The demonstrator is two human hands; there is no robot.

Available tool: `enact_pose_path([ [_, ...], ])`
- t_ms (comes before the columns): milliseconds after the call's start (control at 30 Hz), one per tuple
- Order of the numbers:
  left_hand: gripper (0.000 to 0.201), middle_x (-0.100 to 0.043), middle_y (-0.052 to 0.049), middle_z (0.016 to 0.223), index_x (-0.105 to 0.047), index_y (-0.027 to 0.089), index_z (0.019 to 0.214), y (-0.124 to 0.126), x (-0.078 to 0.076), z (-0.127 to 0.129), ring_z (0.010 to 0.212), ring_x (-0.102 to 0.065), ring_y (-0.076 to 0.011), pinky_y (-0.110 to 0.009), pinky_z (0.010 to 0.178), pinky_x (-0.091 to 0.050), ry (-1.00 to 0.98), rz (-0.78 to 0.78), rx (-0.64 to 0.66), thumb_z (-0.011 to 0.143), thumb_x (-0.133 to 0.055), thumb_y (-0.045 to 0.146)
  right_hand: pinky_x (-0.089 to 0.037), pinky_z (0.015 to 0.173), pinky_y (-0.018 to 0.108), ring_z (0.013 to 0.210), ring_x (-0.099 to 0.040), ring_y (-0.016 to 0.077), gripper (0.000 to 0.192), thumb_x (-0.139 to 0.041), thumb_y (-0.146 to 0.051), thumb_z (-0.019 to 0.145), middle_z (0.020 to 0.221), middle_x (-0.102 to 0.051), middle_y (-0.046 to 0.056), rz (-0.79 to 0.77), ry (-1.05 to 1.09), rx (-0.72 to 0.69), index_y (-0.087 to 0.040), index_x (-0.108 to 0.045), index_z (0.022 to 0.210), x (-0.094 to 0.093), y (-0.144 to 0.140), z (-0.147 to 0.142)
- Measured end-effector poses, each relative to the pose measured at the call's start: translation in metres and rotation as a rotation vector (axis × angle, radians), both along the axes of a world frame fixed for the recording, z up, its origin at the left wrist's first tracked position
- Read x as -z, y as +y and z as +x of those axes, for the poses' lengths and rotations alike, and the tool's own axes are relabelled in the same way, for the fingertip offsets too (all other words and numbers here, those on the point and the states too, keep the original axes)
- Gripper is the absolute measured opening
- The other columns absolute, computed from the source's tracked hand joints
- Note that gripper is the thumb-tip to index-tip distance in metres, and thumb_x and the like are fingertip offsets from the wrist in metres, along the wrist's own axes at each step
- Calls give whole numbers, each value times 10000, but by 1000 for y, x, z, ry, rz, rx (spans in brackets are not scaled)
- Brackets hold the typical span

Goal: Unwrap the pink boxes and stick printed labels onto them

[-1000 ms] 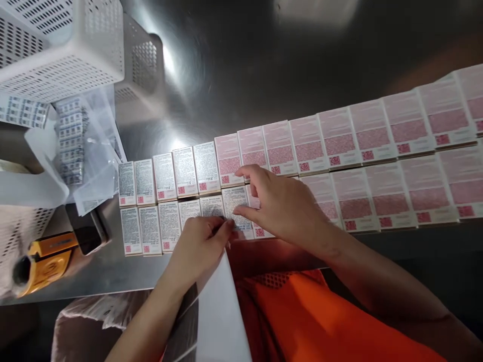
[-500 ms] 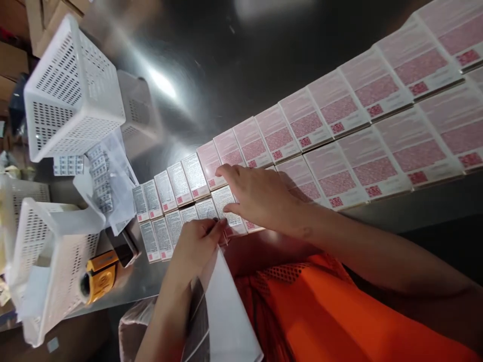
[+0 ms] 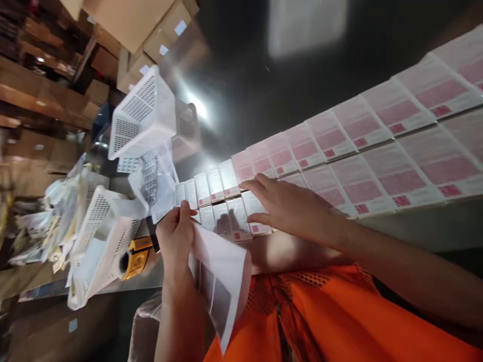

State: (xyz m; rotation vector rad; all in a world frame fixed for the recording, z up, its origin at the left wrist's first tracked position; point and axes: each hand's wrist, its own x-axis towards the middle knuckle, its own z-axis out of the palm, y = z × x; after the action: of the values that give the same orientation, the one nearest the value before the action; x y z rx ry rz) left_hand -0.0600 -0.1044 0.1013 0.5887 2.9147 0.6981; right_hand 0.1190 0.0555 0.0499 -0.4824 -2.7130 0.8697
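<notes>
Two long rows of small flat boxes with pink print and red square codes run across the steel table. Toward their left end the boxes carry whitish, glossy labels. My left hand is closed on the top edge of a white sheet, which hangs down over the table's front edge and has dark panels on its underside. That hand covers part of the rows' left end. With thumb and fingers apart, my right hand rests over the front row, by a labelled box.
Two white perforated baskets stand at the left. Between them lie printed label sheets. A yellow tape roll sits near the front edge, beside a dark flat object. Cardboard boxes are stacked behind.
My left hand has moved left along the front row with the sheet, away from my right hand. The right hand stays over the boxes. The view has swung left.
</notes>
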Motion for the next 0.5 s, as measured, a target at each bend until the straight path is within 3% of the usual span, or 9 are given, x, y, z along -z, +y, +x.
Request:
enact_pose_path([
  [100,440,-676,-34,629,-681,191,705,8,-8,3,657,-617,-188,-286,627,-419,203,36,-1,916,-462,510,-490,745,301,981,-651,220,465,-675,-410,896,1174,-641,87,-310,150,-36,-199,-521,1280,-13,-13,0],
  [200,459,-665,-35,619,-671,190,719,13,-6,4,658,-616,-182,-283,653,-432,181,145,32,942,-429,509,-500,795,309,1010,-657,216,442,-706,-287,848,1198,-667,77,-501,185,-74,-212,-556,1257,-18,-29,-6],
  [333,380,-699,-38,833,-643,194,1006,-3,3,-11,749,-639,-163,-263,678,-473,-128,397,130,891,-547,543,-502,734,278,865,-679,172,255,-661,-164,815,959,-719,9,-714,289,150,-228,-645,1062,-12,-34,-17],
  [400,494,-675,-42,962,-573,207,1145,-18,7,-22,782,-644,-159,-264,680,-498,-396,421,205,777,-721,501,-491,651,255,786,-663,160,220,-703,-220,793,908,-701,6,-810,379,298,-217,-641,1005,-8,-30,-20],
  [500,632,-619,6,868,-492,227,1217,-42,11,-29,692,-618,-136,-258,628,-509,-726,400,280,702,-819,391,-466,592,249,722,-624,150,258,-742,-301,783,883,-675,6,-868,449,412,-209,-614,988,-4,-27,-23],
])
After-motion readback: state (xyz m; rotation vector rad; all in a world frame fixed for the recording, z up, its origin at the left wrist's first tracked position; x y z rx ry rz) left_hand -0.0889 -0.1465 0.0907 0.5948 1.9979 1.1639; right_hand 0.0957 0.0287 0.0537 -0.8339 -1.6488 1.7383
